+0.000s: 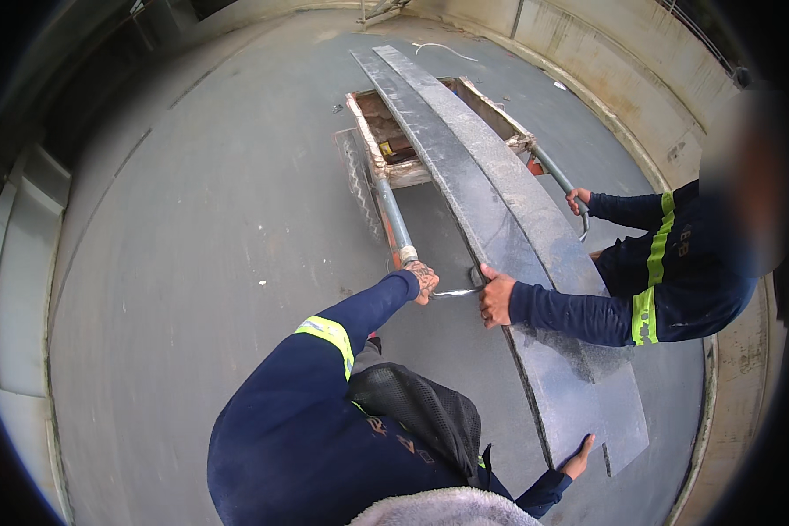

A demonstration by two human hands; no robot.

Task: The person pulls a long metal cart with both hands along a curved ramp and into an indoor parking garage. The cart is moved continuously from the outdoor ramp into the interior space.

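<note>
A curved wall (622,53) is rising on the right, a white strip (447,50) is lying on the grey floor (228,219), and a wheel (357,180) is showing beside the cart (366,131). A co-worker's sleeve (570,314) is crossing the slabs, hiding part of them; one co-worker's hand (497,296) is holding their edge, the other (577,202) the far handle (557,168). Two long grey slabs are resting side by side over the cart's box, the left slab (466,197) looking darker, the right slab (508,180) speckled, ends uneven. My left grip (422,282) is closing round the near handle (393,215); my right grip (579,458) is touching the slabs' near end, fingers hidden, so I'm not telling how closed.
</note>
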